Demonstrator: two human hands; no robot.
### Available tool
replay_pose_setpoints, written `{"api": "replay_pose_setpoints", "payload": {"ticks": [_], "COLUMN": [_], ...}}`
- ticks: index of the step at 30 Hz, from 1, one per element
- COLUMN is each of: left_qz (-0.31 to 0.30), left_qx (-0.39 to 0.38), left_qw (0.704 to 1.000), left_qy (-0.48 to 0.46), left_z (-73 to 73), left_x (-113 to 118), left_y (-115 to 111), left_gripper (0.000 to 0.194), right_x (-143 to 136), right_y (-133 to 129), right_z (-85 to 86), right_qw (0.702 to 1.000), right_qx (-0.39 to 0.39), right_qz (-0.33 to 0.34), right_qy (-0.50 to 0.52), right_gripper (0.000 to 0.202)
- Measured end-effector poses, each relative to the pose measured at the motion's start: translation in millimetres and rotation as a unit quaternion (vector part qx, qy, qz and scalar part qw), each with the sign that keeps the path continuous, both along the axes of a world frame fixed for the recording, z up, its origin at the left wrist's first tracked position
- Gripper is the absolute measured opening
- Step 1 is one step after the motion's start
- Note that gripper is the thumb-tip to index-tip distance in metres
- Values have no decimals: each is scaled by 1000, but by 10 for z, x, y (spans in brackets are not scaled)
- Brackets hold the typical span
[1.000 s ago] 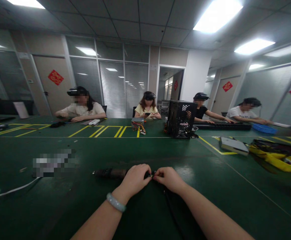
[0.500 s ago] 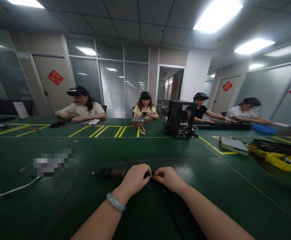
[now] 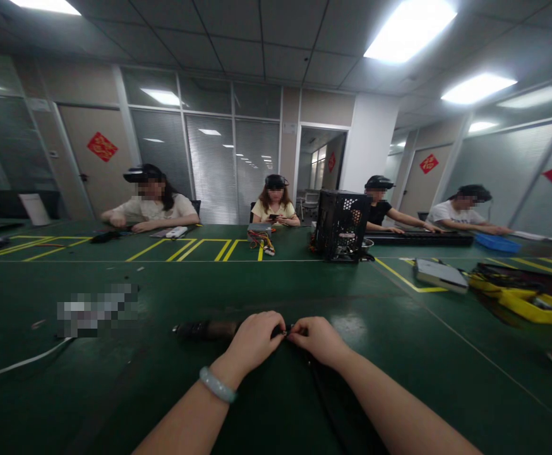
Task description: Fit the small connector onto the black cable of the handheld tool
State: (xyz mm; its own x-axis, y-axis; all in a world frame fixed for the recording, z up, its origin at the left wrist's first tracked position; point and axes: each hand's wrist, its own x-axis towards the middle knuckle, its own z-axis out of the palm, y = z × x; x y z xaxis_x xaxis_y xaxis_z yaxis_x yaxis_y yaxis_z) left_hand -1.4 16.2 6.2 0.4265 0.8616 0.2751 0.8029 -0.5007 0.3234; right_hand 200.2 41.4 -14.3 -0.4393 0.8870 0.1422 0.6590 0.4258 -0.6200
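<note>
A dark cylindrical tool (image 3: pixel 210 329) lies on the green table (image 3: pixel 186 392), its tip pointing left. My left hand (image 3: pixel 258 335) is closed around the tool's right end, fingertips pinched near a small metallic piece. Facing it, my right hand (image 3: pixel 316 336) is closed in a pinch against the same spot, and what it grips is too small to name. The fingertips of both hands nearly touch. From below my right hand a black cable (image 3: pixel 321 392) runs toward the table's near edge.
A black computer case (image 3: pixel 341 226) stands beyond my hands, with a power supply (image 3: pixel 259 232) left of it. To the right are a silver drive (image 3: pixel 439 275) and yellow trays (image 3: pixel 539 306). A white cable (image 3: pixel 30 361) lies left. Several people sit across the table.
The whole view has shifted slightly. Both hands keep nearly the same pinched pose, with their fingertips a little closer together.
</note>
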Motion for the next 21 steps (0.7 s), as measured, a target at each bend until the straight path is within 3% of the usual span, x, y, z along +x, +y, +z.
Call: {"api": "replay_pose_setpoints", "payload": {"ticks": [14,21], "left_qz": [11,17], "left_qx": [-33,-42], "left_qw": [999,999], "left_qy": [-3,-10], "left_z": [113,103], "left_x": [17,0], "left_y": [-67,-69], "left_gripper": [11,16], "right_x": [-9,-11], "right_y": [-24,-44], "right_z": [17,58], "right_qw": [1000,1000], "right_qx": [-4,-11], "right_qz": [-5,-4], "right_qy": [-1,-8], "right_gripper": [19,19]}}
